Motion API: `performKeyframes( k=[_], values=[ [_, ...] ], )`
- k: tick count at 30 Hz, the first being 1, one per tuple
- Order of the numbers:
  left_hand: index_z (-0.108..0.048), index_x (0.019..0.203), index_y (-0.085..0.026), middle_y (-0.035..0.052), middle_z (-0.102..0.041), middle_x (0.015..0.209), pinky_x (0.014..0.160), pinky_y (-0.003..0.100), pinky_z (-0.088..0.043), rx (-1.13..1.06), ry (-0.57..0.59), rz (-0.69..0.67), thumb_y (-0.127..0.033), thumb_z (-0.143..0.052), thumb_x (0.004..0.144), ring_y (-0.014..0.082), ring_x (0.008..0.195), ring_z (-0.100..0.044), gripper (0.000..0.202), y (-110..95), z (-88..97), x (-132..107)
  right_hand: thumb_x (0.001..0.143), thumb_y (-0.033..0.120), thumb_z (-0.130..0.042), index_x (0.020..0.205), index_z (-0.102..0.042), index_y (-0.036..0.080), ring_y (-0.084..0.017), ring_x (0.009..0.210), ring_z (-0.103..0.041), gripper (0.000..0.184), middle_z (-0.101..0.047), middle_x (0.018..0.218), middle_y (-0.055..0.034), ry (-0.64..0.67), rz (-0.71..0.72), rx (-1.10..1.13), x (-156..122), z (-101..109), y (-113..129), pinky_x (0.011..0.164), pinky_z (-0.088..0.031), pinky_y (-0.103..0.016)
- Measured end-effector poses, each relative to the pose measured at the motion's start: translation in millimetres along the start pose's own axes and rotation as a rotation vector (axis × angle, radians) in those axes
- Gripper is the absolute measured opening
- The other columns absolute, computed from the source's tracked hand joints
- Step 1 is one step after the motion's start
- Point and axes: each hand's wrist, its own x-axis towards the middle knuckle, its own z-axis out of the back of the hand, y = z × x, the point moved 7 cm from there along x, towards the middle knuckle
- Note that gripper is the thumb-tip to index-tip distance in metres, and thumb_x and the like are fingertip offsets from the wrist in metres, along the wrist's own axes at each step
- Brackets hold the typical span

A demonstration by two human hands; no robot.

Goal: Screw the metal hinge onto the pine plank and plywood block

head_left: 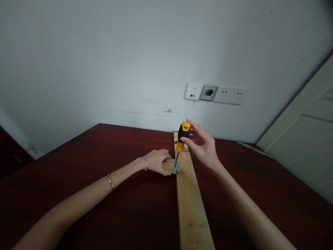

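On the dark table [104, 156], right hand [204, 147] holds screwdriver [184, 131], left hand [157, 160] grips block [168, 165].

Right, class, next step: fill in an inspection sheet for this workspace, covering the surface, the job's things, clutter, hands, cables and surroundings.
Surface: dark red-brown table, set against the wall.
Job's things: long plank lying on the table, running away from the person; small wooden block against its left edge; metal hinge where the two meet; screwdriver with a yellow and black handle, slightly tilted, tip at the hinge.
Clutter: nothing seen.
Hands: left hand closed over the wooden block; right hand holds the screwdriver's handle with its fingertips.
Cables: nothing seen.
Surroundings: pale wall with a row of sockets; pale door at the right.
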Motion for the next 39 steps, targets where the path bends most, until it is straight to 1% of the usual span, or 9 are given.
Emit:
performKeyframes(
  k=[10, 15, 17, 20, 22, 25, 29, 35, 39],
  values=[
    [-0.056, 0.106, -0.019, 0.0061, -0.056, 0.110, 0.074, 0.030, -0.048, -0.014, 0.025, 0.029, -0.064, -0.065, 0.060, 0.0230, 0.098, -0.056, 0.065, -1, 2.0, -1, 0.077, 0.029, -0.066, 0.128, -0.051, 0.032, -0.022, 0.107, -0.054, 0.053, -0.055, 0.123, -0.0058, 0.039, 0.018, -0.057, -3, -4, 7, 0.074, -0.059, -0.035],
    [-0.056, 0.107, -0.020, 0.0057, -0.057, 0.109, 0.075, 0.030, -0.048, -0.016, 0.027, 0.035, -0.063, -0.066, 0.060, 0.0231, 0.099, -0.056, 0.065, -1, 1.8, -1, 0.077, 0.029, -0.066, 0.125, -0.051, 0.029, -0.023, 0.107, -0.055, 0.051, -0.053, 0.124, -0.0070, 0.046, -0.017, 0.008, -4, -7, 3, 0.072, -0.060, -0.033],
    [-0.056, 0.106, -0.019, 0.0058, -0.057, 0.108, 0.076, 0.030, -0.047, -0.016, 0.025, 0.030, -0.063, -0.066, 0.060, 0.0233, 0.099, -0.056, 0.065, -1, 1.4, 0, 0.077, 0.029, -0.066, 0.125, -0.049, 0.029, -0.022, 0.106, -0.056, 0.052, -0.054, 0.122, -0.0069, 0.062, -0.038, 0.035, -3, -8, 0, 0.071, -0.060, -0.033],
    [-0.057, 0.106, -0.018, 0.0059, -0.057, 0.107, 0.076, 0.031, -0.048, -0.020, 0.024, 0.022, -0.064, -0.066, 0.060, 0.0231, 0.097, -0.056, 0.065, -1, 1.1, 0, 0.076, 0.030, -0.067, 0.129, -0.042, 0.030, -0.021, 0.102, -0.058, 0.058, -0.056, 0.117, -0.0066, 0.079, -0.045, 0.005, -3, -8, -1, 0.070, -0.060, -0.033],
    [-0.057, 0.106, -0.018, 0.0057, -0.057, 0.106, 0.076, 0.031, -0.048, -0.026, 0.022, 0.019, -0.063, -0.065, 0.061, 0.0230, 0.097, -0.056, 0.065, -1, 1.1, 0, 0.076, 0.031, -0.068, 0.127, -0.044, 0.030, -0.021, 0.100, -0.058, 0.056, -0.056, 0.117, -0.0062, 0.087, -0.005, -0.055, -2, -7, 2, 0.069, -0.060, -0.032],
    [-0.057, 0.107, -0.018, 0.0057, -0.057, 0.107, 0.077, 0.032, -0.048, -0.034, 0.021, 0.024, -0.062, -0.066, 0.061, 0.0230, 0.097, -0.057, 0.064, 0, 1.3, 0, 0.074, 0.032, -0.069, 0.117, -0.053, 0.028, -0.021, 0.099, -0.058, 0.046, -0.057, 0.115, -0.0065, 0.109, 0.075, -0.146, -1, -8, 9, 0.067, -0.059, -0.030],
    [-0.057, 0.106, -0.018, 0.0060, -0.057, 0.107, 0.076, 0.032, -0.048, -0.040, 0.021, 0.018, -0.063, -0.065, 0.061, 0.0231, 0.096, -0.057, 0.064, -1, 2.0, 0, 0.074, 0.034, -0.069, 0.115, -0.055, 0.028, -0.021, 0.096, -0.058, 0.044, -0.057, 0.112, -0.0071, 0.110, 0.057, -0.165, 0, -8, 10, 0.062, -0.059, -0.030],
    [-0.058, 0.104, -0.018, 0.0054, -0.058, 0.105, 0.074, 0.030, -0.048, -0.045, 0.009, 0.014, -0.063, -0.066, 0.061, 0.0224, 0.095, -0.057, 0.063, -1, 3.3, 0, 0.077, 0.034, -0.065, 0.115, -0.058, 0.029, -0.021, 0.097, -0.058, 0.038, -0.055, 0.110, -0.0063, 0.133, 0.033, -0.128, 1, -9, 11, 0.065, -0.060, -0.031],
    [-0.058, 0.104, -0.018, 0.0050, -0.058, 0.103, 0.072, 0.029, -0.047, -0.035, 0.015, 0.021, -0.063, -0.066, 0.060, 0.0223, 0.094, -0.057, 0.064, -1, 2.5, 0, 0.083, 0.027, -0.055, 0.124, -0.052, 0.030, -0.021, 0.099, -0.057, 0.041, -0.053, 0.117, -0.0072, 0.196, 0.009, -0.120, 0, -6, 14, 0.063, -0.060, -0.030]
  ],
)
